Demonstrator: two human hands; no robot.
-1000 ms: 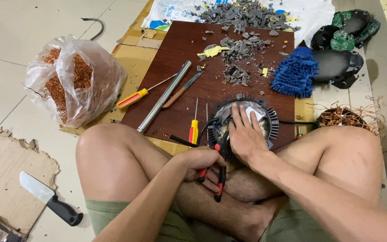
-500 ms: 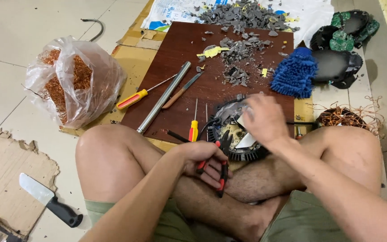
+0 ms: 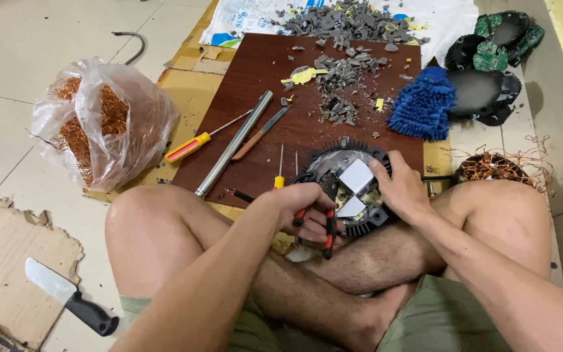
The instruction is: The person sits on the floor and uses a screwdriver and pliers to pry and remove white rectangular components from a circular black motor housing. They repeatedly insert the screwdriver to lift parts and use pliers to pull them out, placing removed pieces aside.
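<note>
Pale tiled floor (image 3: 47, 58) under even light, with a torn cardboard sheet (image 3: 8, 261) lying at left.

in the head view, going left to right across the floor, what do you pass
knife → clear bag of copper wire → yellow-handled screwdriver → metal rod → left hand holding red-handled pliers → right hand → blue mop head → copper wire coil
</note>
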